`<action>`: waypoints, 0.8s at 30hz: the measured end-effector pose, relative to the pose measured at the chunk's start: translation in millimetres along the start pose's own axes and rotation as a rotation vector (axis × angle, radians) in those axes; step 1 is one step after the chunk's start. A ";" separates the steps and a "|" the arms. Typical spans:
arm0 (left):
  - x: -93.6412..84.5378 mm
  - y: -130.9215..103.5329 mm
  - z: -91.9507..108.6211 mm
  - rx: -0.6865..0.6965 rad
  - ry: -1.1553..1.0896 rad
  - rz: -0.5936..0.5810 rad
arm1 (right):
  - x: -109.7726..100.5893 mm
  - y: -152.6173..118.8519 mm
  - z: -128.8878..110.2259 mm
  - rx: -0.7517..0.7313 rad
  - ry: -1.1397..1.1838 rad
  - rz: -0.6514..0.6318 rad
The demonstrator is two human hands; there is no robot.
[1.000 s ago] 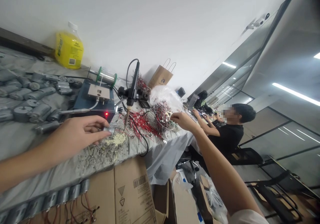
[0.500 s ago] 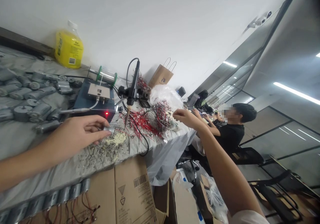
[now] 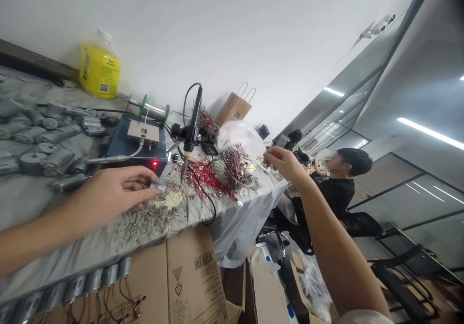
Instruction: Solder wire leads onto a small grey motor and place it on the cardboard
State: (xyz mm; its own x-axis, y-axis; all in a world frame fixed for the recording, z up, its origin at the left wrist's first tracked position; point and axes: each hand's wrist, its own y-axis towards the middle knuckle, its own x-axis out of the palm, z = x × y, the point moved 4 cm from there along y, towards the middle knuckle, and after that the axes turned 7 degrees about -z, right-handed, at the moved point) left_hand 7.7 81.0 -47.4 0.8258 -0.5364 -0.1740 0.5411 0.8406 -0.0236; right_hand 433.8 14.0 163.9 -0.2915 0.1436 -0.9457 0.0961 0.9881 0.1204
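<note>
Our left hand (image 3: 114, 193) rests on the desk (image 3: 32, 203) near its front edge, thumb and fingers pinched around a small silver motor (image 3: 158, 187) that sits just under the tip of the clamped soldering iron (image 3: 191, 133). Beside the motor lies a pale yellowish patch among scattered solder scraps (image 3: 152, 215). Our right hand (image 3: 284, 162) is raised above the desk's far right corner, fingertips pressed together on a thin red wire (image 3: 258, 159) lifted from the bundle of red wires (image 3: 235, 162). More red wires (image 3: 205, 174) lie spread just beyond the iron. Behind the iron stands a blue soldering station (image 3: 139, 140) with a red light, and grey motors (image 3: 43, 145) cover the left side. A yellow bottle (image 3: 94, 69) stands at the back edge. Another person (image 3: 339, 181) sits past the right end.
</note>
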 end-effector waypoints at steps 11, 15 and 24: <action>-1.4 1.1 -1.6 0.002 0.057 -0.002 | -42.3 -10.5 -13.5 -0.089 0.095 0.335; -0.5 2.0 -3.0 0.018 0.023 -0.002 | -14.5 -5.2 -9.9 -0.057 0.073 0.143; -2.0 -0.5 2.8 -0.013 0.048 0.007 | 21.6 6.8 14.4 0.013 0.123 0.145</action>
State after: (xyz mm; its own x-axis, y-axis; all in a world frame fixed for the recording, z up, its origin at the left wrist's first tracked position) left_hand 6.2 81.5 -44.2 0.8211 -0.5264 -0.2207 0.5328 0.8455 -0.0348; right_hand 441.9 23.0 140.0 -0.3879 0.2906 -0.8747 0.1573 0.9560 0.2478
